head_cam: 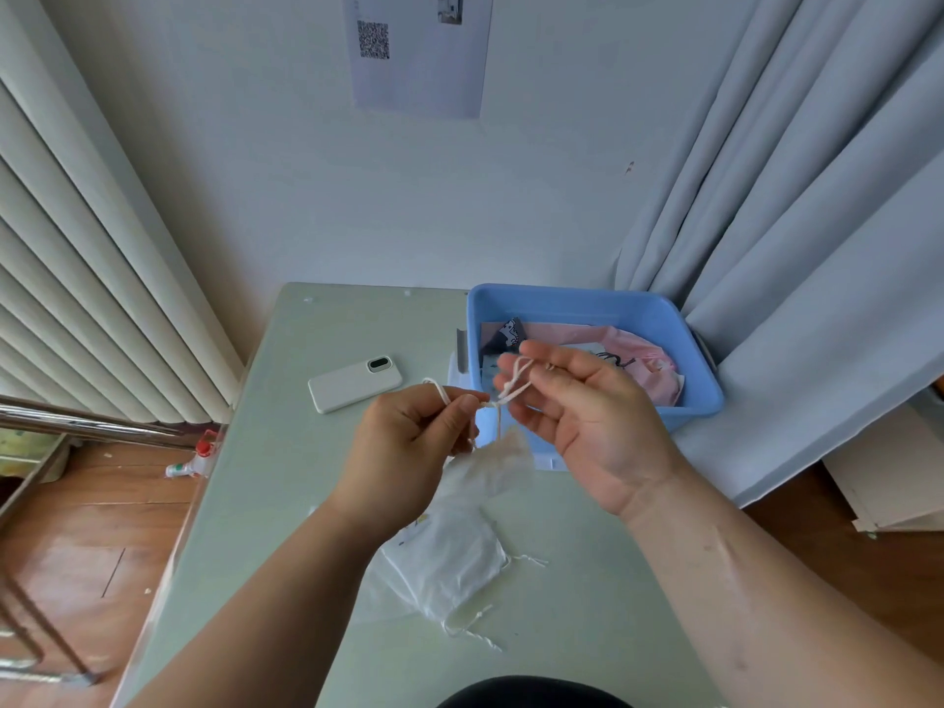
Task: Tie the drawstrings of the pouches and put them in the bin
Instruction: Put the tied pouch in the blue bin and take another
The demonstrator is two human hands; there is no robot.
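The pale desk (286, 477) stood against the wall, its blue bin (577, 297) at the far right corner already holding a pink pouch (631, 344). Over the middle, the left hand (408, 447) pinched a drawstring (513, 388) end and the right hand (587, 416) hooked its loop with half-curled fingers, the pouch (505, 452) dangling below. The knot looked unfinished, and white pouches (449, 559) lay near the front edge.

A pale green tabletop (286, 452) stretches ahead of you, with a white phone (354, 384) lying camera side up near its far left. On the wall beyond hangs a paper sheet (419, 79) printed with a QR code (373, 39), and a grey curtain (797, 196) falls at your right. At your left, a red-capped bottle (194, 459) lies on the wooden floor (76, 528).
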